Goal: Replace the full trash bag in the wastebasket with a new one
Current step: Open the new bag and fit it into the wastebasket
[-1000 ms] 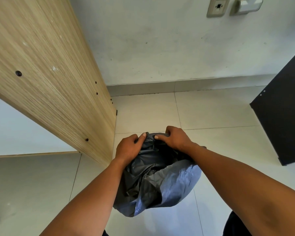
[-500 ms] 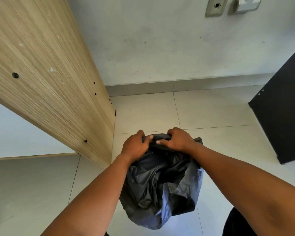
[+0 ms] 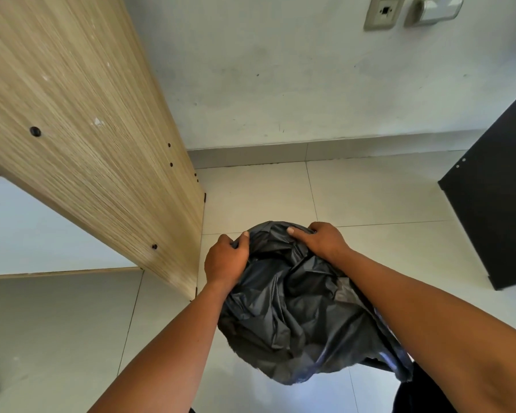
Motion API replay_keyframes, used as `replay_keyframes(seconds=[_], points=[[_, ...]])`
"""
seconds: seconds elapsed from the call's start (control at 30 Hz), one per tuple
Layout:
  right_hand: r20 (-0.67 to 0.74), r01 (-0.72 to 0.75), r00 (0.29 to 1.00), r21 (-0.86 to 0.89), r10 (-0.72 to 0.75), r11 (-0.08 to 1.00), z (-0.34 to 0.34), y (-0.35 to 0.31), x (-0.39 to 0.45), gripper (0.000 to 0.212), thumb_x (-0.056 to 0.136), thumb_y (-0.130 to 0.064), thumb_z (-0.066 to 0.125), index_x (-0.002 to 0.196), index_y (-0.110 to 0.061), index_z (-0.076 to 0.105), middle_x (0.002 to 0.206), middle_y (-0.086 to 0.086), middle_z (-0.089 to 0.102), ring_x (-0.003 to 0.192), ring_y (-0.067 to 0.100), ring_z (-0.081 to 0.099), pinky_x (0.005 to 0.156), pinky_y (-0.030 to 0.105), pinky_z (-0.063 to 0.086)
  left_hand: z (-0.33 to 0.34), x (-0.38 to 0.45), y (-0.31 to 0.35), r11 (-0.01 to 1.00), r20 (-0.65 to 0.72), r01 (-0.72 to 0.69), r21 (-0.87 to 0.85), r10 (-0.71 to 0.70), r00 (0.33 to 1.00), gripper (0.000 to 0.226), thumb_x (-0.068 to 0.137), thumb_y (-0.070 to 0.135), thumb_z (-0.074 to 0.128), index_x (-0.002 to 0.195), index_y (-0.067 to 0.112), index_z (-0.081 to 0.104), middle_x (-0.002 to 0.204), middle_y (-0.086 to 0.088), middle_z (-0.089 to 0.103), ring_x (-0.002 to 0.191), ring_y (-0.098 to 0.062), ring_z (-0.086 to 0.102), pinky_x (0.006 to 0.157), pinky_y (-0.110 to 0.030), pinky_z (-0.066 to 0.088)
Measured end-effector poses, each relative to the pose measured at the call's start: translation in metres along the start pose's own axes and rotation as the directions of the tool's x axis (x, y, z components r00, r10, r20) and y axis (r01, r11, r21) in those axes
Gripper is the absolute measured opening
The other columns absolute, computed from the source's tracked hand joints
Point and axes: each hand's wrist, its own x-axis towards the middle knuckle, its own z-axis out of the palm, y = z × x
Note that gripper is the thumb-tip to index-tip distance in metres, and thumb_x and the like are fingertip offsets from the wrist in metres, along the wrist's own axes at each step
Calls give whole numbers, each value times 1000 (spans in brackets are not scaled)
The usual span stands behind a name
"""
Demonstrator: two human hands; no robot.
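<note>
A crumpled black trash bag (image 3: pixel 298 308) hangs in front of me above the tiled floor. My left hand (image 3: pixel 225 259) grips its upper edge on the left, fingers curled over the plastic. My right hand (image 3: pixel 320 241) grips the upper edge on the right, thumb pressed on top. The bag's lower end droops toward me at the bottom right. No wastebasket shows in the head view.
A light wooden panel (image 3: pixel 96 138) of a cabinet slants down at the left, close to my left hand. A black panel (image 3: pixel 495 204) stands at the right. The white wall with a socket plate (image 3: pixel 385 10) lies ahead, above pale floor tiles (image 3: pixel 370 198).
My hands have spread a little apart along the bag's top edge, and the bag has swung toward me and to the right, spreading wider.
</note>
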Motion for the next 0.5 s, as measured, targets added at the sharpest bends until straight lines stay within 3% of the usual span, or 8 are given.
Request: replay_keyframes(seconds=[0.1,0.27,0.33,0.4,0.5], points=[[51,-96,994,-19,97,995,0,-7,7,65,75,-71,70,96,-9,63,94,7,66,89,26,63,78,36,51,0,-5,2,998,-4,40,-40,-40,999,47,95,62,46,95,16,53,82,1,63,75,-19,59,63,-33,41],[-25,-68,997,-85,67,994,8,-8,2,63,69,-72,73,90,-15,61,88,1,65,83,22,61,75,35,51,-8,-8,1,1000,19,-9,17,8,1000,45,92,50,45,67,13,43,62,0,49,60,-20,46,57,-33,33],[-26,-48,999,-119,45,992,10,-7,0,64,66,-76,73,86,-16,63,84,-1,66,79,20,61,72,34,51,-12,-3,5,996,56,-72,49,69,996,37,92,46,46,77,12,49,71,0,57,66,-20,53,60,-35,39],[-5,-15,1000,-163,14,987,11,-10,0,65,63,-79,72,83,-18,62,82,-2,65,79,20,62,69,33,49,-13,3,16,994,166,-109,23,104,981,30,95,47,44,100,19,55,92,1,65,82,-20,61,72,-37,47],[39,58,998,-228,-50,972,19,-21,-1,65,61,-80,71,80,-19,60,80,-3,65,77,18,63,61,30,44,-9,9,34,985,336,-152,80,116,935,57,91,74,38,111,26,62,105,5,66,97,-20,62,82,-38,50]])
